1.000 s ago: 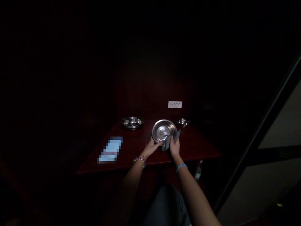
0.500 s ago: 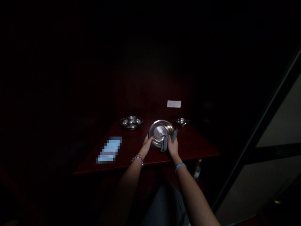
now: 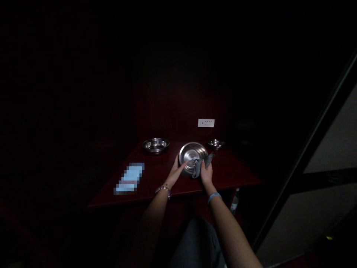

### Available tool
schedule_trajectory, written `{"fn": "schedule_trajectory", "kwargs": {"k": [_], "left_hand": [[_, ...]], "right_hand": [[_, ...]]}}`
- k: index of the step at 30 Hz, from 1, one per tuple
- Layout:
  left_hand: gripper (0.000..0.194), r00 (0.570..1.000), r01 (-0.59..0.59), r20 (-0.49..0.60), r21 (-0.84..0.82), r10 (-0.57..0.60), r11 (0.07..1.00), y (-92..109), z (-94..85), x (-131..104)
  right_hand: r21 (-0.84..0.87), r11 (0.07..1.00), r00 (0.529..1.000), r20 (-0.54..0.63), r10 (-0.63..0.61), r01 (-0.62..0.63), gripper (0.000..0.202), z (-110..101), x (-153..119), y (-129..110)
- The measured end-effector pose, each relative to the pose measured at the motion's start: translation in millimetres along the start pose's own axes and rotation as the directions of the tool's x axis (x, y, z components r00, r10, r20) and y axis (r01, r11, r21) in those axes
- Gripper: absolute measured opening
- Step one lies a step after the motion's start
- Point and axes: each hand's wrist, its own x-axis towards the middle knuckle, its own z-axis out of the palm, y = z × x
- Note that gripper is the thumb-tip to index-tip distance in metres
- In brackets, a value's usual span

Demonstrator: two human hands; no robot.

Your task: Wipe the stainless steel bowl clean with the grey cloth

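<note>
A shiny steel bowl (image 3: 190, 149) is tilted toward me above the table, its inside showing. My left hand (image 3: 175, 172) grips its lower left rim, thumb over the edge and fingers behind. On the lower right side, my right hand (image 3: 206, 173) is closed on a grey cloth (image 3: 196, 169) that lies against the rim. The cloth's loose end sticks out to the right of the hand. Which fingers of the right hand also touch the bowl, I cannot tell.
A wider steel basin (image 3: 155, 146) stands at the back left of the dark red table (image 3: 164, 186), a small steel bowl (image 3: 216, 144) at the back right. A blurred-out bright phone-like shape (image 3: 129, 178) lies left. Below the right edge is a bottle (image 3: 234, 203); a socket (image 3: 206, 123) is on the wall.
The bowl has shifted slightly to the right and turned a little, with both hands on it. My left thumb now reaches further over the rim. The cloth has moved slightly right.
</note>
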Motion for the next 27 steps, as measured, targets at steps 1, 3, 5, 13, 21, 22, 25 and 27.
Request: {"fn": "schedule_trajectory", "kwargs": {"k": [1, 3, 5, 13, 21, 22, 25, 27], "left_hand": [[0.077, 1.000, -0.014, 0.015, 0.017, 0.014, 1.000, 0, 1.1, -1], [0.088, 0.999, -0.016, 0.044, 0.066, 0.013, 0.998, -2, 2.6, -2], [0.092, 0.998, 0.008, 0.066, 0.149, -0.018, 0.989, -5, 2.6, -2], [0.044, 0.991, -0.013, 0.130, 0.210, -0.014, 0.978, -20, 1.8, 4], [0.029, 0.983, 0.172, -0.070, 0.059, -0.168, 0.983, -13, -5.1, 7], [0.028, 0.975, 0.206, -0.103, 0.065, -0.199, 0.976, -14, -7.2, 7], [0.032, 0.962, 0.216, -0.180, 0.047, -0.204, 0.975, -15, -10.7, 7], [0.040, 0.971, 0.170, -0.171, 0.007, -0.166, 0.985, -14, -10.6, 7]], "right_hand": [[0.008, 1.000, 1.000, -0.003, -0.001, 0.001, 0.042, 0, 0, 0], [0.022, 1.000, 1.000, 0.001, -0.003, 0.003, 0.042, 0, 0, 0], [0.027, 1.000, 1.000, 0.004, -0.002, 0.001, 0.042, 0, 0, 1], [0.004, 1.000, 0.999, 0.030, -0.012, 0.012, 0.045, 1, -1, 0], [0.022, 0.999, 0.998, 0.054, -0.034, 0.033, 0.043, 2, -4, -3], [0.023, 0.999, 0.998, 0.060, -0.031, 0.030, 0.042, 2, -4, -4], [0.018, 1.000, 0.997, 0.077, -0.026, 0.025, 0.038, 1, -5, -5], [0.013, 1.000, 0.997, 0.077, -0.028, 0.027, 0.036, 1, -5, -5]]}}
